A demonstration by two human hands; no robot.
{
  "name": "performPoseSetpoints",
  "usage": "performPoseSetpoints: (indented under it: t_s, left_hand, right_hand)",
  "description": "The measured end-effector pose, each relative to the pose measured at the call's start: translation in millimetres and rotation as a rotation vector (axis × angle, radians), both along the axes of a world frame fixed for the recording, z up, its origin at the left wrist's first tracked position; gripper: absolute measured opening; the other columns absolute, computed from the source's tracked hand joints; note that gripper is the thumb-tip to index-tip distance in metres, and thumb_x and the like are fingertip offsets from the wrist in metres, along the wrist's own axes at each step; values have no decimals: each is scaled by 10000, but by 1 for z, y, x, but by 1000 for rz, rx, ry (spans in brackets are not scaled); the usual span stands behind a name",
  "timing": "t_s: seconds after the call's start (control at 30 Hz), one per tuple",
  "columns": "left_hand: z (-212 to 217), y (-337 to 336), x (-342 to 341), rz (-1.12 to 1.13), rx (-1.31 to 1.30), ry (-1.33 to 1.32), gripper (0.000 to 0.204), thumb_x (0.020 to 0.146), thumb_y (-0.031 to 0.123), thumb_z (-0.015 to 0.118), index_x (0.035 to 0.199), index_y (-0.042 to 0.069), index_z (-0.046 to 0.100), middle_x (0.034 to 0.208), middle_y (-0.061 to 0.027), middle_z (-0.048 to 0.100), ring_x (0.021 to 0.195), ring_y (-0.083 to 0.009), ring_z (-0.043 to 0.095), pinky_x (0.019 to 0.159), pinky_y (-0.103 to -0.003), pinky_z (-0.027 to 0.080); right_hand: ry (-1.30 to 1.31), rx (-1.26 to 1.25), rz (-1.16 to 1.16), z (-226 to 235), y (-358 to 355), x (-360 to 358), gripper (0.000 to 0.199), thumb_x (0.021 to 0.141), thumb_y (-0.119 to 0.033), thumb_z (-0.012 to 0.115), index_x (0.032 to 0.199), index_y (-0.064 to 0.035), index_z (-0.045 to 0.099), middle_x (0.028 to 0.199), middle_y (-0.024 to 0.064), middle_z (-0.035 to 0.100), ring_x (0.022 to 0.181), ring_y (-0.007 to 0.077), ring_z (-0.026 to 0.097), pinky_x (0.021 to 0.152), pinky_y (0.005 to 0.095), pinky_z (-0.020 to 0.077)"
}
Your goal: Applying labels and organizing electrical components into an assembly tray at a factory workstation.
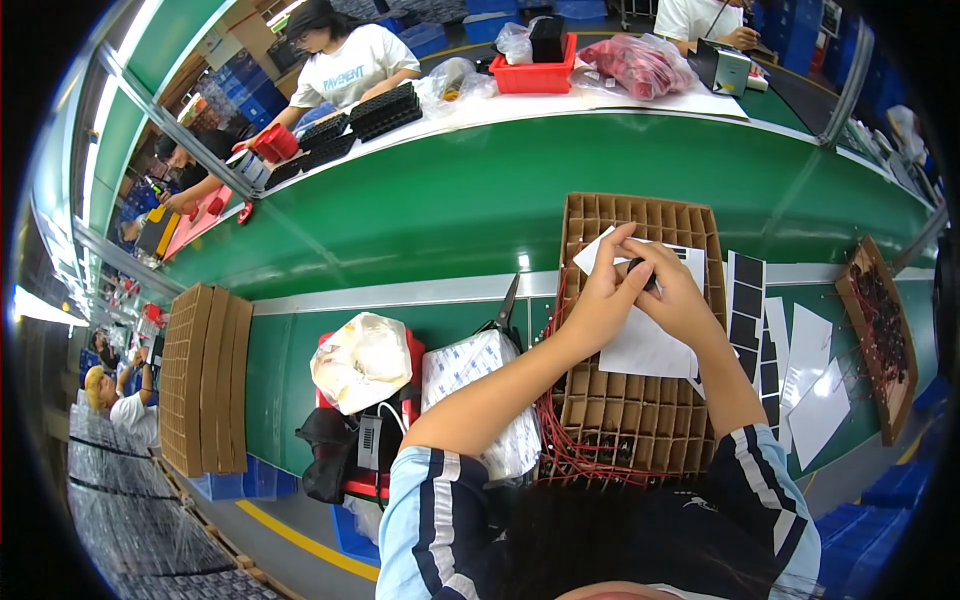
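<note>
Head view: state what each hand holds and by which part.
Both hands meet over the brown cardboard divider tray. The left hand and right hand pinch a small dark object between their fingers, above a white paper sheet; the exact grip point cannot be told.

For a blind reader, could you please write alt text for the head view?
Both hands, left hand and right hand, pinch a small dark part over a white sheet above a cardboard divider tray on a green workbench.

Both hands over cardboard grid tray (640, 410). Left hand (603, 295) and right hand (672, 290) pinch a small black part (647, 275) together, on top of a white sheet (645, 345). Scissors (505, 305) left of tray, label strips (748, 320) right of it.
</note>
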State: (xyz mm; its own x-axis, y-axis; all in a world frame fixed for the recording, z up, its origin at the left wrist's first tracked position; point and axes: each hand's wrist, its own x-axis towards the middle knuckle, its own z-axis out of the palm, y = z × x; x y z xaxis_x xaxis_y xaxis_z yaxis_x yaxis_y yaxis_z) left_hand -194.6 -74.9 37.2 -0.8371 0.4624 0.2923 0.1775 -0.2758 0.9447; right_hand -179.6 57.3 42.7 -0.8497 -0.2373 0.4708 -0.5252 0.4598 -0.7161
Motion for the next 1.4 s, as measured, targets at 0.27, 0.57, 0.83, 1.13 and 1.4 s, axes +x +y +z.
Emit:
performPoseSetpoints:
  t_s: [0.27, 0.57, 0.83, 1.13, 1.4]
  left_hand:
    - [1, -2, 2, -67, 67, -310, 389, 926, 206, 345, 1278, 59, 266, 988, -42, 426, 835, -88, 445, 730, -208, 382]
    - [-4, 1, -3, -34, 73, -273, 369, 880, 101, 345, 1249, 119, 328, 878, 2, 457, 690, -45, 446, 578, -176, 370]
    - [-18, 5, -7, 50, 127, -163, 328, 898, 117, 331, 1225, 91, 337, 869, -43, 500, 760, -92, 506, 657, -212, 416]
    - [-17, 6, -5, 58, 139, -56, 313, 924, 190, 349, 1211, 69, 326, 836, -56, 519, 715, -103, 524, 639, -218, 426]
    - [-12, 1, -8, -12, 154, -163, 326, 929, 278, 331, 1124, 21, 382, 735, -75, 549, 604, -112, 545, 501, -215, 412]
  right_hand:
    - [-227, -38, 25, 1, 1, 6, 460, 746, -67, 538, 1187, -46, 407, 1013, 140, 496, 970, 293, 452, 818, 355, 384]
    - [-172, 13, 64, -6, 5, 0, 503, 709, -22, 569, 1183, -2, 400, 1106, 182, 479, 1023, 303, 472, 859, 353, 379]
    - [-233, -10, 67, -11, 0, 0, 538, 716, -35, 571, 1215, -12, 372, 1114, 180, 478, 1023, 296, 478, 849, 332, 387]
    - [-188, -84, 2, -2, -4, 4, 537, 698, -20, 573, 1199, -9, 381, 1037, 150, 549, 978, 247, 529, 809, 306, 412]
    - [46, -84, -210, 1, -2, 1, 215, 709, -45, 614, 915, -12, 563, 877, 80, 585, 805, 153, 552, 737, 265, 421]
